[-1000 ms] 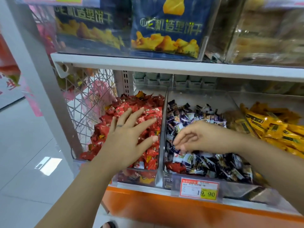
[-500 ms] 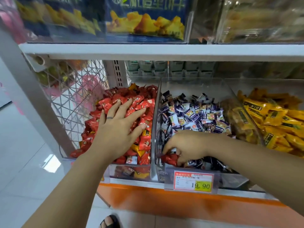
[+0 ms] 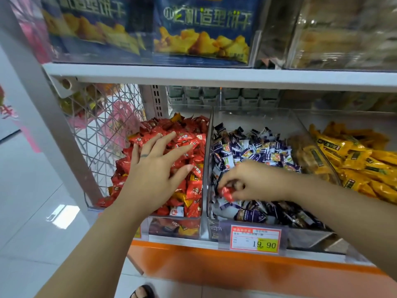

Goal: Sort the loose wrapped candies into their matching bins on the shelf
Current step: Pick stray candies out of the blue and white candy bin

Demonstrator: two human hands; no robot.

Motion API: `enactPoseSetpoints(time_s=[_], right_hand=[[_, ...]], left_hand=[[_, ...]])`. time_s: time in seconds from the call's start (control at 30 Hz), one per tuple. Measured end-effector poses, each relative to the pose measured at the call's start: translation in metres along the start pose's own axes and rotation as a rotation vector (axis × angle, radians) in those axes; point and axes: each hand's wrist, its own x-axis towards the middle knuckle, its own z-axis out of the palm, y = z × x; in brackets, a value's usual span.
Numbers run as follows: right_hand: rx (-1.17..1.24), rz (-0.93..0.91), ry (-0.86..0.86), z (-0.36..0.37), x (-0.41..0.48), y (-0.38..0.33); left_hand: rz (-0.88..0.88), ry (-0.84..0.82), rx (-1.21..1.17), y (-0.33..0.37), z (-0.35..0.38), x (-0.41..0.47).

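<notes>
Three clear bins stand side by side on the lower shelf. The left bin (image 3: 176,229) is heaped with red wrapped candies (image 3: 189,134). The middle bin (image 3: 207,168) holds dark blue and white candies (image 3: 257,147). Yellow candies (image 3: 352,155) fill the right bin (image 3: 311,143). My left hand (image 3: 159,168) rests flat with spread fingers on the red heap. My right hand (image 3: 251,181) is low in the front of the middle bin and pinches a single red candy (image 3: 226,193) just above the blue ones.
A white shelf board (image 3: 214,76) runs close above the bins, with blue snack bags (image 3: 204,31) on it. A price tag reading 19.90 (image 3: 255,238) hangs on the middle bin's front. A wire mesh panel (image 3: 103,134) closes the left side. Orange base (image 3: 214,267) below.
My right hand dipped to the front of the middle bin, closed its fingers there and has come up with a red candy. My left hand stayed on the red heap.
</notes>
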Motion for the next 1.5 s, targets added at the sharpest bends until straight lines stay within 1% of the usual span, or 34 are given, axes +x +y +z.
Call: enactPoseSetpoints(time_s=[0.07, 0.13, 0.2, 0.23, 0.3, 0.4, 0.5, 0.57, 0.63, 0.7, 0.77, 0.83, 0.9, 0.97, 1.03, 1.1, 1.17, 1.3, 1.33, 1.43, 1.5], right_hand=[[0.144, 0.024, 0.131, -0.022, -0.011, -0.005], [0.297, 0.019, 0.302, -0.043, -0.02, -0.013], [0.37, -0.008, 0.481, -0.057, -0.015, -0.025], [0.362, -0.021, 0.535, -0.06, -0.006, -0.031], [0.297, -0.022, 0.551, -0.061, 0.013, -0.042], [0.231, 0.033, 0.499, -0.058, 0.023, -0.044], [0.268, 0.073, 0.514, -0.059, -0.005, -0.03], [0.287, 0.11, 0.519, -0.057, -0.033, -0.02], [0.302, 0.15, 0.522, -0.054, -0.062, -0.01], [0.312, 0.21, 0.541, -0.048, -0.089, -0.002], [0.273, 0.264, 0.563, -0.041, -0.111, 0.004], [0.221, 0.312, 0.58, -0.03, -0.127, 0.008], [0.149, 0.345, 0.585, -0.019, -0.138, 0.013], [0.049, 0.359, 0.576, -0.009, -0.144, 0.022], [0.032, 0.355, 0.565, -0.005, -0.149, 0.031], [0.077, 0.322, 0.552, -0.005, -0.152, 0.036], [0.114, 0.288, 0.528, -0.005, -0.155, 0.04], [0.17, 0.246, 0.516, -0.005, -0.156, 0.048], [0.186, 0.237, 0.511, -0.005, -0.156, 0.049], [0.223, 0.221, 0.502, -0.005, -0.155, 0.054], [0.214, 0.215, 0.509, -0.005, -0.154, 0.056]], left_hand=[[0.015, 0.073, -0.03, -0.001, -0.004, 0.0], [-0.006, 0.139, -0.076, 0.0, -0.009, 0.0], [-0.013, 0.2, -0.122, 0.001, -0.01, 0.001], [-0.014, 0.221, -0.148, 0.002, -0.009, 0.001], [-0.024, 0.239, -0.196, 0.002, -0.007, 0.001], [-0.046, 0.268, -0.23, 0.004, -0.007, 0.0], [-0.038, 0.335, -0.261, 0.005, -0.011, 0.002], [0.0, 0.329, -0.287, 0.011, -0.013, 0.003], [0.066, 0.265, -0.323, 0.027, -0.017, 0.003], [0.126, 0.134, -0.385, 0.051, -0.025, 0.002], [0.142, -0.102, -0.478, 0.078, -0.026, 0.003], [0.121, -0.43, -0.54, 0.101, -0.017, 0.008], [0.125, -0.713, -0.56, 0.121, 0.001, 0.016], [0.114, -0.906, -0.555, 0.139, 0.023, 0.024], [0.085, -1.029, -0.514, 0.153, 0.042, 0.032], [0.052, -1.094, -0.459, 0.159, 0.054, 0.039], [0.041, -1.107, -0.382, 0.16, 0.058, 0.045], [0.17, -1.07, 0.016, 0.147, 0.055, 0.053], [0.185, -1.055, 0.061, 0.141, 0.056, 0.053], [0.12, -1.012, 0.062, 0.127, 0.055, 0.054], [0.127, -0.951, 0.128, 0.122, 0.05, 0.055]])
